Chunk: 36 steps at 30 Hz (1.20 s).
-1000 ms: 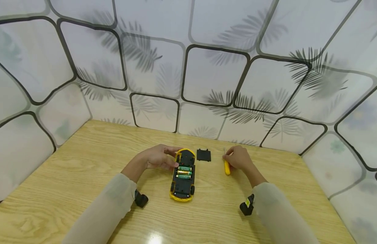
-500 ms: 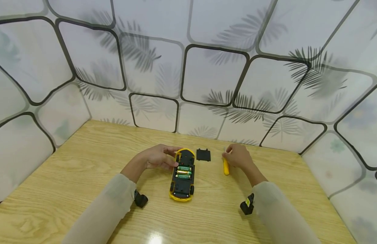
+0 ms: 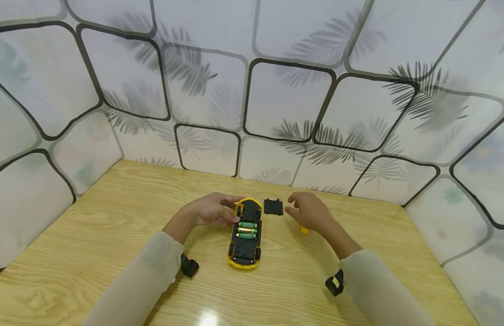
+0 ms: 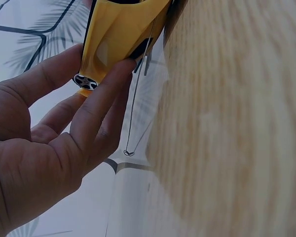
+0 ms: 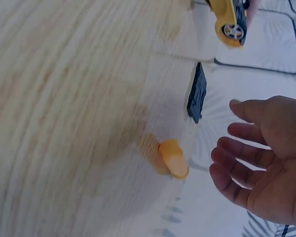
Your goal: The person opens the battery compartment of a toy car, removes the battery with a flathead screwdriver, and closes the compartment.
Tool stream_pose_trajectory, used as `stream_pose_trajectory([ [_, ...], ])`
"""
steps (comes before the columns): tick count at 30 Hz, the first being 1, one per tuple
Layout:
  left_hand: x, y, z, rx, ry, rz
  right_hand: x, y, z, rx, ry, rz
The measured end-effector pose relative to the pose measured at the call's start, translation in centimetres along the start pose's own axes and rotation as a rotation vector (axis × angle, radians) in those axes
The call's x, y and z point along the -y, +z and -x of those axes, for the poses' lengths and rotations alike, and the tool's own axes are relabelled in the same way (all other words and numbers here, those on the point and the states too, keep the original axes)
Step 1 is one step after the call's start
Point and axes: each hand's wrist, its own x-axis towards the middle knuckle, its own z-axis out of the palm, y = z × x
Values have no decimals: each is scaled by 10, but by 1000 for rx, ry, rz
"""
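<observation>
A yellow toy car [image 3: 244, 253] is turned underside up, and several green batteries [image 3: 247, 230] fill its uncovered battery bay. My left hand [image 3: 208, 210] grips the car near its far end; in the left wrist view its fingers [image 4: 101, 101] and thumb hold the yellow body by a wheel. To the car's right lies a black battery cover [image 3: 273, 207]. My right hand [image 3: 310, 210] hovers just right of that cover, holding nothing, its fingers loosely bent. Beneath it rests a yellow-handled screwdriver [image 5: 173, 159], mostly hidden from the head view.
The wooden table [image 3: 162, 280] runs back to a patterned wall [image 3: 207, 149]. A thin wire [image 4: 133, 108] with a small loop at its end crosses the left wrist view by the car. Each wrist carries a black camera [image 3: 189, 266].
My right hand has let go of the screwdriver and moved slightly left toward the battery cover. The left hand and the car have stayed put.
</observation>
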Motion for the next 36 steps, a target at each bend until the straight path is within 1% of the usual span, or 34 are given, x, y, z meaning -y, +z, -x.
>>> stream_pose_trajectory([
  [6, -1, 1, 0, -2, -1, 5, 14, 6, 7, -51, -257, 27],
  [8, -1, 1, 0, -3, -2, 6, 19, 9, 8, -78, -331, 63],
  [14, -1, 2, 1, 0, -1, 13, 30, 18, 11, -173, -526, 164],
  [17, -1, 2, 1, 4, 0, 14, 32, 23, 11, -220, -605, 208],
  [21, -2, 2, 3, 10, 1, 17, 37, 28, 9, -251, -667, 273],
  [26, -2, 2, 3, 15, 1, 11, 43, 32, 7, -258, -729, 319],
  [29, -1, 1, 3, 20, 4, 14, 45, 33, 6, -251, -742, 316],
  [36, -1, 0, 2, 31, 13, 23, 44, 35, 2, -263, -739, 301],
])
